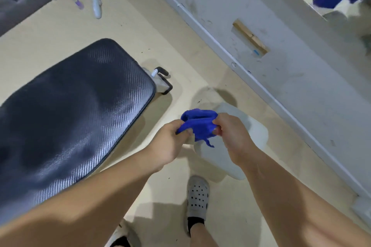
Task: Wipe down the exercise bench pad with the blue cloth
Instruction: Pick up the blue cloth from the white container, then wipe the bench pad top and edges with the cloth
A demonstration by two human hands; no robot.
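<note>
Gripping the bunched blue cloth (pixel 197 124), both hands, left hand (pixel 170 144) and right hand (pixel 232 136), hover beside the bench pad (pixel 76 106).

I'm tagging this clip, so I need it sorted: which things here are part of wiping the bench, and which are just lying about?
Part of the job:
blue cloth, held between the left hand and right hand
bench pad

Lying about:
white container on the floor under the hands
two bottles on the floor beyond the bench
wood block against the wall
</note>
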